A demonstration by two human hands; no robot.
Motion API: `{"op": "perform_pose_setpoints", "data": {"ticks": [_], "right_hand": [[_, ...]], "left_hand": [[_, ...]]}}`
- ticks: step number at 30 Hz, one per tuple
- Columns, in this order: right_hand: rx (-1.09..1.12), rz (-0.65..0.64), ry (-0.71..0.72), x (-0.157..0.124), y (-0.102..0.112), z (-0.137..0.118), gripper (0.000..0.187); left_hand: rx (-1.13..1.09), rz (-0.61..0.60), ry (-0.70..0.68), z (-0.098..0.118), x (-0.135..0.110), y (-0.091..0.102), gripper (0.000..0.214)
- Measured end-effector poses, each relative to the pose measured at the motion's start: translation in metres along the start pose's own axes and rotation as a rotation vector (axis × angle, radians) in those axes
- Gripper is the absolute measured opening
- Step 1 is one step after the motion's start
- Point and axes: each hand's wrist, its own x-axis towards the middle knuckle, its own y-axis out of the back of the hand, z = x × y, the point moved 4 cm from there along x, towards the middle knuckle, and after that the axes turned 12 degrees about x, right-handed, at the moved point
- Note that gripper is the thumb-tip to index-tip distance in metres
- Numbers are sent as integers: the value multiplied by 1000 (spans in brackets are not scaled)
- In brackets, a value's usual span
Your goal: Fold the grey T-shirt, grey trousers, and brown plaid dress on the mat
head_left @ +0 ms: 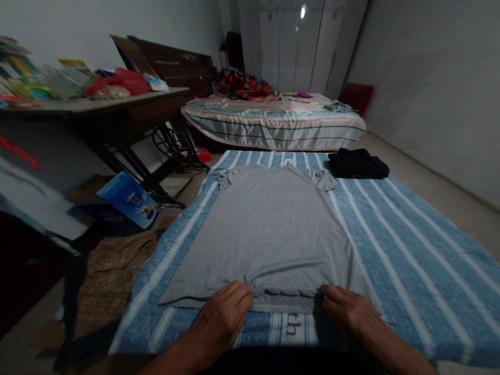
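Note:
A grey T-shirt (pixel 273 229) lies spread flat, its short sleeves at the far end and its bottom hem toward me. My left hand (pixel 226 312) pinches the hem left of its middle. Farther right along the same edge, my right hand (pixel 347 310) has its fingers closed on the fabric. Between the hands the upper layer of the hem is drawn up a little, so the lower layer shows beneath it. Small creases run up from where my fingers grip. My thumbs are mostly hidden.
Under the shirt is a blue-and-white striped cloth (pixel 394 250). Folded black clothing (pixel 357 163) rests at its far right. A cluttered sewing-machine table (pixel 156 99) stands left, with a blue box (pixel 128 200) and brown checked cloth (pixel 113 276) below. A bed (pixel 273 122) is beyond.

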Motion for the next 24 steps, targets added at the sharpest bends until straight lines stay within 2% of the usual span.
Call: {"op": "perform_pose_setpoints", "data": {"ticks": [9, 15, 24], "right_hand": [[7, 45, -70, -2, -5, -1, 22], [3, 3, -32, -1, -1, -2, 21], [11, 22, -33, -4, -6, 2, 21]], "left_hand": [[-14, 26, -17, 2, 3, -1, 24], [3, 32, -13, 2, 3, -5, 22], [10, 21, -18, 2, 5, -4, 22]]}}
